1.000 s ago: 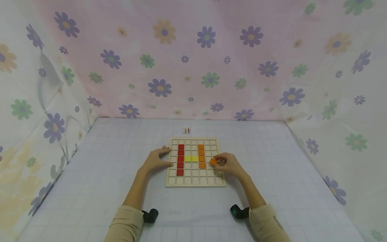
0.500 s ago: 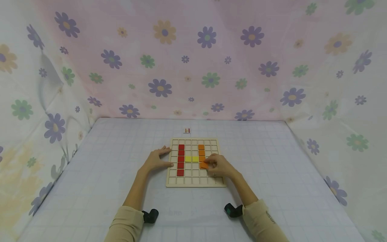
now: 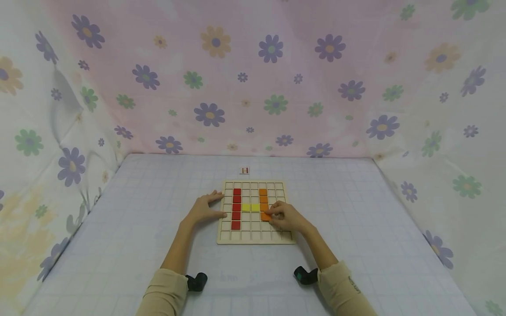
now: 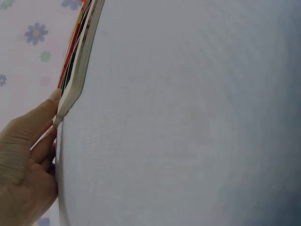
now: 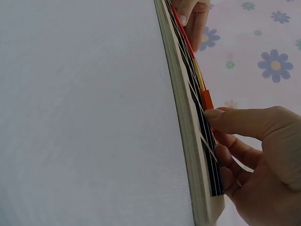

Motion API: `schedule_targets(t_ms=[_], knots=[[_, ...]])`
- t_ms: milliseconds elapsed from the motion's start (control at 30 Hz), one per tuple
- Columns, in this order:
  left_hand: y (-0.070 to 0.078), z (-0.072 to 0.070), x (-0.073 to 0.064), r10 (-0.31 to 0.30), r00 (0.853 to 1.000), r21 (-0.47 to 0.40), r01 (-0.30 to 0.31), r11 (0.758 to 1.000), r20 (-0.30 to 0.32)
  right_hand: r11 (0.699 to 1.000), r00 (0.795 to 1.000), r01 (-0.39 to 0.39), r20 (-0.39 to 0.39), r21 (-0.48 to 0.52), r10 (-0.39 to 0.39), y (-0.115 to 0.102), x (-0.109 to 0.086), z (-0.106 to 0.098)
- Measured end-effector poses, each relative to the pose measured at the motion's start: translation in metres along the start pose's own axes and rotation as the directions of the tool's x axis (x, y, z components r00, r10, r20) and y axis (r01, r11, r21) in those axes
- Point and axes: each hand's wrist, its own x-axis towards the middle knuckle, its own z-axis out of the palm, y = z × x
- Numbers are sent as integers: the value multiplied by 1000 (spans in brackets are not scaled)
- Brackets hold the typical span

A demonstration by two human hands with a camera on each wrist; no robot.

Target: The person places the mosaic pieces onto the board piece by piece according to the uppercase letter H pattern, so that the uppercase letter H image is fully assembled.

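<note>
A square wooden grid board [image 3: 245, 240] lies on the table. A column of red tiles [image 3: 236, 207] stands at its left, two yellow tiles [image 3: 251, 207] in the middle, and a column of orange tiles [image 3: 263, 199] to their right. My right hand [image 3: 290, 217] pinches an orange tile [image 3: 265, 216] at the near end of the orange column; in the right wrist view the thumb presses against an orange tile [image 5: 207, 99]. My left hand [image 3: 202, 209] rests at the board's left edge, thumb and fingers spread apart; the left wrist view shows its thumb [image 4: 55, 95] at the edge.
A small printed card [image 3: 244, 170] with a coloured grid pattern lies behind the board. Black wrist devices sit at the left cuff [image 3: 196, 281] and right cuff [image 3: 306, 275]. Flowered cloth [image 3: 253, 87] rises behind the white table covering [image 3: 158, 184] and along both sides.
My right hand has moved left over the board, bringing an orange tile from the right side to the near end of the orange column. The left hand has stayed put.
</note>
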Motion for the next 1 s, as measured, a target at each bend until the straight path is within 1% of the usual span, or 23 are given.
schedule_targets(t_ms=[33,67,300,500,700,1000], knots=[[0,0,0,-3,1000,1,3,1000,1,1000,1000,-20,12,16,20,-2,0,-1],[1,0,0,-1,1000,2,1,1000,0,1000,1000,-22,12,17,22,-2,0,-1],[1,-1,-1,24,1000,8,-24,1000,-6,1000,1000,-8,-2,27,8,-1,-1,1],[-1,0,0,22,1000,24,-22,999,-6,1000,1000,-6,-24,30,7,-1,-2,3],[1,-1,0,18,1000,15,-17,1000,-4,998,1000,-17,-21,53,18,-1,-2,3],[1,-1,-1,13,1000,5,-13,1000,-8,998,1000,24,-2,65,-24,-5,-5,5]])
